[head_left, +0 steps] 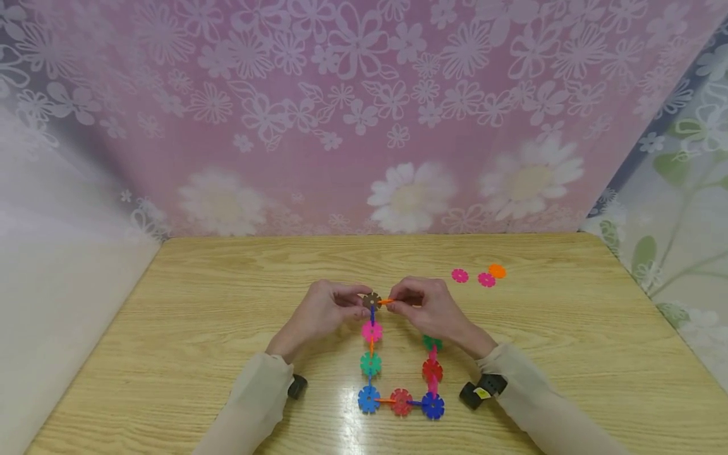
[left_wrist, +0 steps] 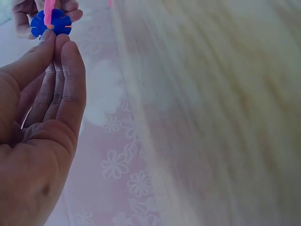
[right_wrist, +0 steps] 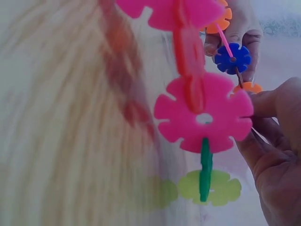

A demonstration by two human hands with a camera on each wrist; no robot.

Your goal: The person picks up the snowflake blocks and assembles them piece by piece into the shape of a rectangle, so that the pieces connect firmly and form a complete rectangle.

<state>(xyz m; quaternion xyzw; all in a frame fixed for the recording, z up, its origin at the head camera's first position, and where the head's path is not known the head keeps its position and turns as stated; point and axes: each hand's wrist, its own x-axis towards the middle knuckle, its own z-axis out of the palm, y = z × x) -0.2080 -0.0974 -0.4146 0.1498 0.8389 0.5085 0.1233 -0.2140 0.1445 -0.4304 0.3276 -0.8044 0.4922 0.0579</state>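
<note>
Notched plastic flower discs are slotted together, flat and edge-on by turns, into a U-shaped chain. My left hand (head_left: 327, 309) pinches the chain's upper left end, where a brown disc (head_left: 372, 301) tops an edge-on blue disc (head_left: 372, 315). In the left wrist view, thumb and fingertips hold the blue disc (left_wrist: 59, 22) by its rim. My right hand (head_left: 432, 309) pinches an orange disc (head_left: 387, 302) that meets the brown disc's right side. Below follow a pink disc (head_left: 372, 332) and a green disc (head_left: 371, 364). My right wrist partly covers another green disc (head_left: 432, 342) on the right branch.
The chain's bottom row has a light blue disc (head_left: 368, 399), a red disc (head_left: 400, 402) and a dark blue disc (head_left: 433, 406). Two loose pink discs (head_left: 460, 275) and an orange one (head_left: 497, 271) lie behind my right hand on the wooden table (head_left: 199, 328). Flowered curtain (head_left: 341, 158) hangs behind.
</note>
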